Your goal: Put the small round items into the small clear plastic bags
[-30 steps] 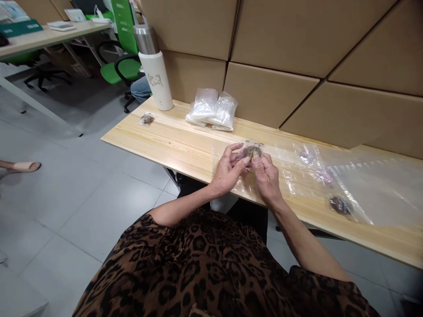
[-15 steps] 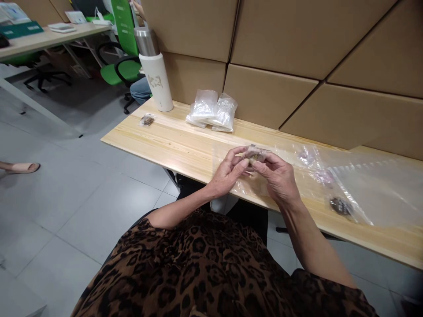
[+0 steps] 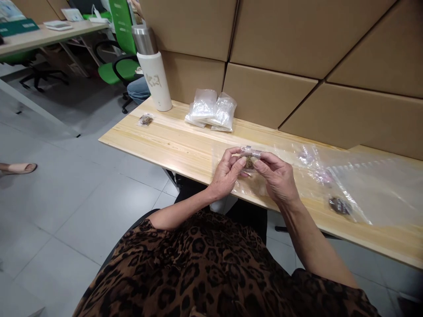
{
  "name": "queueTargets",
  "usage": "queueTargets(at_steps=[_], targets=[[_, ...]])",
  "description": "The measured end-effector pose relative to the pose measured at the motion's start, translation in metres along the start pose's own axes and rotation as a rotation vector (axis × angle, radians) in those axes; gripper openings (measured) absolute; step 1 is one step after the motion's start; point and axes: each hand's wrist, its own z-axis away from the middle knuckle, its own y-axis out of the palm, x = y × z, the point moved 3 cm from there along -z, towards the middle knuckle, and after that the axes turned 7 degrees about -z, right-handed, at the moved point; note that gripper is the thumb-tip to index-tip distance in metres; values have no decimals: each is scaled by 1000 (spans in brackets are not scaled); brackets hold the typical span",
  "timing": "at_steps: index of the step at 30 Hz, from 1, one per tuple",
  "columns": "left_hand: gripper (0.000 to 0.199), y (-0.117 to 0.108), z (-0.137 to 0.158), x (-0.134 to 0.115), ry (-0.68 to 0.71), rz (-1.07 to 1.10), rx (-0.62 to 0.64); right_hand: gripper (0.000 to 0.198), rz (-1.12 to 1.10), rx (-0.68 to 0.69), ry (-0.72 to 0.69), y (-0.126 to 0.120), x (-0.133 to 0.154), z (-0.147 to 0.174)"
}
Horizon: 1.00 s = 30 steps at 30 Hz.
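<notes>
Your fingers (image 3: 238,162) are pinched on a small clear packet (image 3: 250,155) with a dark brown lump inside it, held up just above the worktop (image 3: 172,141) at the centre of the frame. The left hand (image 3: 227,172) grips the packet's left side, thumb on the near face and the other fingers curled over the top. The right hand (image 3: 276,177) grips its right side, thumb and forefinger clamped on the top edge, knuckles turned up toward the camera. Both wrists are bent slightly inward, and both forearms run down and back toward your body at the lower middle of the frame, so the hands meet over the near edge of the worktop.

Under your hands lies a large clear plastic sheet (image 3: 363,185) that spreads to the right, with a dark lump (image 3: 339,205) on it at the right and a purplish piece (image 3: 306,155) just beyond your right hand. The stretch of worktop to the left of your hands is bare wood as far as its left corner. A little filled packet (image 3: 146,119) lies near that corner, a white bottle (image 3: 154,68) stands behind it, and a pile of clear bags (image 3: 211,110) lies against the cardboard boxes (image 3: 297,61) that wall off the far edge across the upper frame. Grey floor (image 3: 66,198) fills the left of the frame.
</notes>
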Motion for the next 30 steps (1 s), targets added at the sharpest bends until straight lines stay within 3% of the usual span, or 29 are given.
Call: queueTargets(at_steps=[7,10,12,15,18,20,25,30], targets=[[48,3,1,7,35,-28,12,30,-5,4,-21,6,-7,2],[49,-9,-2,4,31,-125,42,31,-38,-10,37,7,0,-3],[51,-30,-6,-5,48,-334,0,36,-29,-77,72,3,5,-11],[47,-69,-17,-25,46,-893,-104,42,9,-172,125,-7,7,-29],[43,-92,-29,-37,-78,-1386,-65,44,55,-190,229,-13,-2,-46],[44,-95,-36,-39,-142,-1520,-17,43,92,-192,314,-15,-12,-56],[26,-81,-52,-34,-177,-1412,36,36,137,-254,473,-23,-27,-73],[28,-74,-64,-33,-234,-1168,-19,29,19,-271,453,-42,-19,-77]])
